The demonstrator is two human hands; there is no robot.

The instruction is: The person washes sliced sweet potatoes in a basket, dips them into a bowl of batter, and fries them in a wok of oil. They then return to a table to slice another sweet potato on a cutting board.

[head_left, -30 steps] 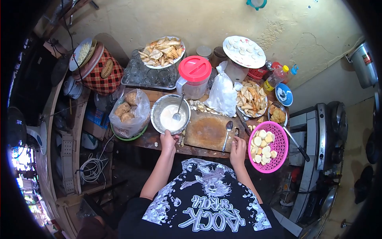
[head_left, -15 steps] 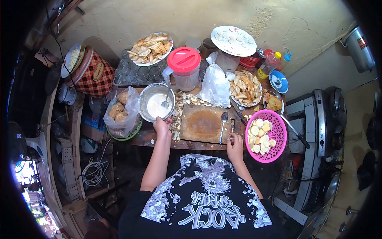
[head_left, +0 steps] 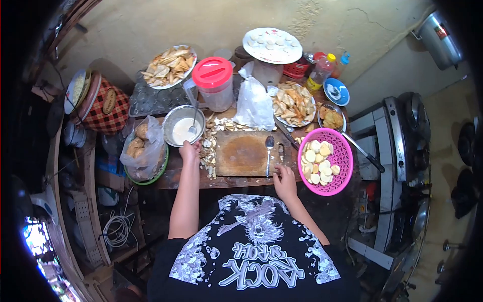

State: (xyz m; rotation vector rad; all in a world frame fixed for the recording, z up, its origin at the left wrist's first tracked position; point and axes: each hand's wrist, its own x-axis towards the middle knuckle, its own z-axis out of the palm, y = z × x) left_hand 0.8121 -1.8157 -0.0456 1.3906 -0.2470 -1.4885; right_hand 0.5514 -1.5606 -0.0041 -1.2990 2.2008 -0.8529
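My left hand (head_left: 190, 150) grips the near rim of a metal bowl (head_left: 170, 121), fingers closed around it. White batter (head_left: 182, 132) lies in the bowl, with a spoon (head_left: 192, 129) leaning in it. Beside the bowl is a worn wooden cutting board (head_left: 241, 153), and a second spoon (head_left: 269, 153) rests along its right side. At the board's lower right corner, my right hand (head_left: 285, 181) touches the edge with its fingers apart, holding nothing. To its right stands a pink plastic basket (head_left: 344, 158) with round pale slices (head_left: 322, 163).
Peelings (head_left: 209, 156) litter the table around the board. A knife (head_left: 287, 135) lies by the plate of folded fried pastries (head_left: 294, 103). Behind the board stand a red-lidded pitcher (head_left: 214, 85) and a white plastic bag (head_left: 254, 105). At left, a bag of brown lumps (head_left: 142, 143) sits in a green basin (head_left: 146, 181).
The view has shifted, so the table's items appear farther left. My left hand still holds the bowl, and my right hand stays at the board's corner.
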